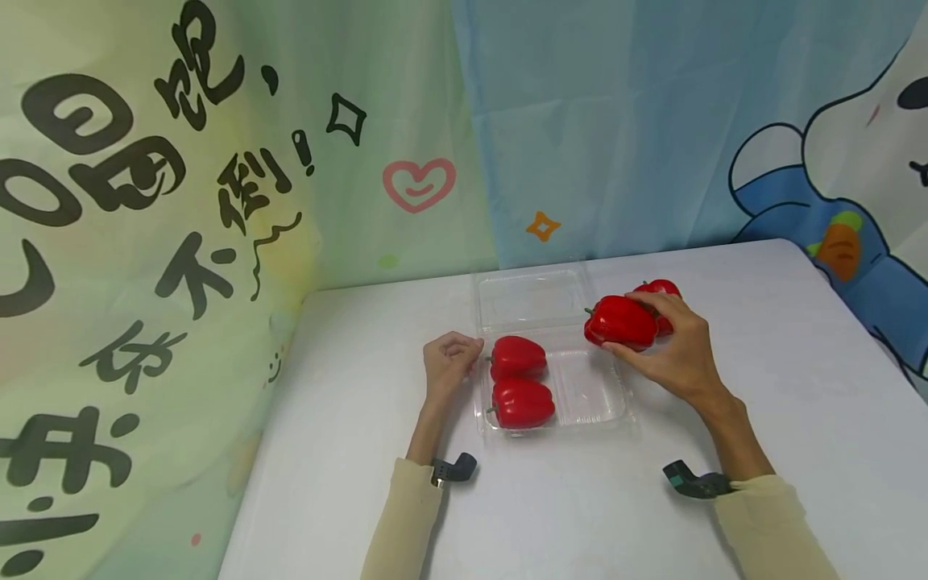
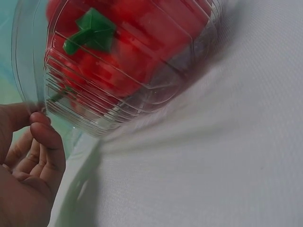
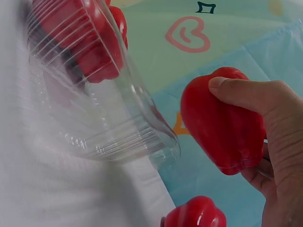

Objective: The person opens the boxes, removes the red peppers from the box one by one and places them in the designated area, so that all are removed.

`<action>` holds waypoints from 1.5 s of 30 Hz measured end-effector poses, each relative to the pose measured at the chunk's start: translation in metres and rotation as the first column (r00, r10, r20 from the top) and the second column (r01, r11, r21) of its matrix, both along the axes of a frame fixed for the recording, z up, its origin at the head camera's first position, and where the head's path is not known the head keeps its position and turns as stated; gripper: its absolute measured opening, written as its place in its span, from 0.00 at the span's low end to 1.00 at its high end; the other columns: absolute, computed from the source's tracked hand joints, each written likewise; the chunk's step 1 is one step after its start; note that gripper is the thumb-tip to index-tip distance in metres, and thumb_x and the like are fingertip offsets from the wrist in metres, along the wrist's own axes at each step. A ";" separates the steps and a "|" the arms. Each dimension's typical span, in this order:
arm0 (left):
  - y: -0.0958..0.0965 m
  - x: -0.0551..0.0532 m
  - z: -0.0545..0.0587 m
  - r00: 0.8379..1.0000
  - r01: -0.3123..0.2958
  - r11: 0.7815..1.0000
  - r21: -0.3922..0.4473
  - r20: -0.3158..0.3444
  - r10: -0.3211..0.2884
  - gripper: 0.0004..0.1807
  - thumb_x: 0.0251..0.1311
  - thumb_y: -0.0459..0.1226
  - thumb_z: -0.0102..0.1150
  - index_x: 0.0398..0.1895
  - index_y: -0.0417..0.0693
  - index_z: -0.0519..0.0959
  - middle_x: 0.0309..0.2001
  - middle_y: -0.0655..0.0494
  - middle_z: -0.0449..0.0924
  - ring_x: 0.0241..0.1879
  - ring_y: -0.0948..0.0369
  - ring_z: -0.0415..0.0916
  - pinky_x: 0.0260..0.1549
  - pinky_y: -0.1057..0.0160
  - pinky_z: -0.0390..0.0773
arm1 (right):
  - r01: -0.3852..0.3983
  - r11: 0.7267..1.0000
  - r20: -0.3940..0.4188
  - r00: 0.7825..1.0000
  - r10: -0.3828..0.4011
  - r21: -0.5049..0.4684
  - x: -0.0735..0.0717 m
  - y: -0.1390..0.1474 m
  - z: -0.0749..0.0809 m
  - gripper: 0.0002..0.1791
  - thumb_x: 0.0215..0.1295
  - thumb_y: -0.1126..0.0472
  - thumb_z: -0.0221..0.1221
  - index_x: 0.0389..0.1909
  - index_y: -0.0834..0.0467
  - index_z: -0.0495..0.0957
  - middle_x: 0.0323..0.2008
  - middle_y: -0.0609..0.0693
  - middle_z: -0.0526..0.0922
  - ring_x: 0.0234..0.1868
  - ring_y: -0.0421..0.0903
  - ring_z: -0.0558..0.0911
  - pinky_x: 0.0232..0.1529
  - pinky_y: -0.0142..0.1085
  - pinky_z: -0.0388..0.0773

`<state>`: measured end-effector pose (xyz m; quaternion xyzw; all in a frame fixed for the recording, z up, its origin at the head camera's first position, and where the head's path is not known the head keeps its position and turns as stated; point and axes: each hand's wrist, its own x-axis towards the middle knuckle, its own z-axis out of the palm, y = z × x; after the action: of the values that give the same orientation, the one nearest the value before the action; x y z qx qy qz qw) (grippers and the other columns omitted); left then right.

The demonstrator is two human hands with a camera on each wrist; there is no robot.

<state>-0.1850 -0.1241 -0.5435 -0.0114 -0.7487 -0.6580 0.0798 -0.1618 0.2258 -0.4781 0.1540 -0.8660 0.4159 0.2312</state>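
Between the thumb and fingers of my right hand (image 1: 670,350) is a red bell pepper (image 1: 622,322), held up just right of a clear plastic box (image 1: 590,387). In the right wrist view the pepper (image 3: 222,120) hangs apart from the box wall. Two more red bell peppers (image 1: 518,358) (image 1: 524,403) lie in the left half of the box, their green stems to the left. My left hand (image 1: 451,362) pinches the box's left rim between thumb and forefinger, seen closely in the left wrist view. The hinged clear lid (image 1: 532,300) lies folded back behind the box.
Another red bell pepper (image 1: 663,287) lies on the white table (image 1: 565,499), partly hidden behind the held one. A printed curtain (image 1: 406,97) hangs along the back and left of the table. Each wrist wears a dark strapped camera (image 1: 455,467).
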 end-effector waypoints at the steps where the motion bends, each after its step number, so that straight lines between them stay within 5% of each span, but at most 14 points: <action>1: 0.000 0.000 0.000 1.000 0.000 1.000 0.001 0.002 0.000 0.11 0.71 0.34 0.70 0.35 0.31 0.85 0.29 0.27 0.85 0.19 0.68 0.76 0.22 0.72 0.74 | 0.005 1.000 -0.006 1.000 -0.005 -0.008 0.000 0.001 0.000 0.46 0.40 0.71 0.85 0.67 0.64 0.80 0.63 0.66 0.84 0.63 0.62 0.81 0.57 0.09 0.64; 4: 0.001 0.001 0.000 1.000 -0.002 1.000 -0.003 0.007 0.002 0.11 0.71 0.34 0.70 0.35 0.32 0.86 0.29 0.28 0.85 0.19 0.68 0.76 0.22 0.72 0.74 | 0.020 0.999 -0.025 0.999 -0.021 -0.030 0.000 0.005 0.002 0.46 0.40 0.71 0.85 0.66 0.64 0.80 0.63 0.65 0.84 0.63 0.55 0.81 0.57 0.09 0.66; 10: 0.002 0.002 0.002 1.000 -0.015 1.000 -0.006 0.013 0.015 0.10 0.70 0.34 0.70 0.35 0.33 0.86 0.26 0.32 0.85 0.19 0.68 0.75 0.22 0.72 0.74 | 0.060 0.996 -0.044 0.997 -0.063 -0.071 0.000 0.012 0.002 0.46 0.40 0.72 0.84 0.67 0.63 0.81 0.63 0.63 0.86 0.63 0.26 0.73 0.58 0.10 0.67; 13: 0.002 0.002 0.002 1.000 -0.014 1.000 -0.006 0.018 0.014 0.09 0.71 0.34 0.69 0.35 0.33 0.86 0.27 0.33 0.85 0.19 0.68 0.76 0.22 0.72 0.75 | 0.085 0.992 -0.046 0.995 -0.089 -0.089 0.000 0.018 0.001 0.47 0.39 0.72 0.84 0.68 0.62 0.81 0.63 0.64 0.86 0.62 0.21 0.71 0.58 0.11 0.68; 31: 0.002 0.000 -0.002 1.000 -0.007 1.000 0.023 0.001 0.007 0.09 0.70 0.32 0.69 0.34 0.32 0.85 0.27 0.30 0.84 0.18 0.68 0.76 0.21 0.73 0.74 | 0.287 0.944 -0.091 0.948 -0.304 -0.163 -0.001 0.043 -0.006 0.45 0.49 0.68 0.82 0.72 0.56 0.79 0.67 0.62 0.84 0.61 0.22 0.72 0.60 0.14 0.68; 45: 0.001 0.001 -0.001 1.000 -0.009 1.000 0.014 -0.002 0.009 0.10 0.71 0.33 0.69 0.35 0.32 0.85 0.27 0.29 0.84 0.19 0.67 0.76 0.22 0.72 0.75 | 0.425 0.863 -0.069 0.886 -0.458 -0.273 -0.001 0.042 -0.007 0.40 0.54 0.67 0.80 0.70 0.59 0.80 0.67 0.60 0.85 0.60 0.25 0.73 0.58 0.19 0.70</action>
<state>-0.1836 -0.1227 -0.5449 -0.0082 -0.7441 -0.6628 0.0838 -0.1630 0.2681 -0.4851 -0.0522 -0.8013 0.4466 0.3945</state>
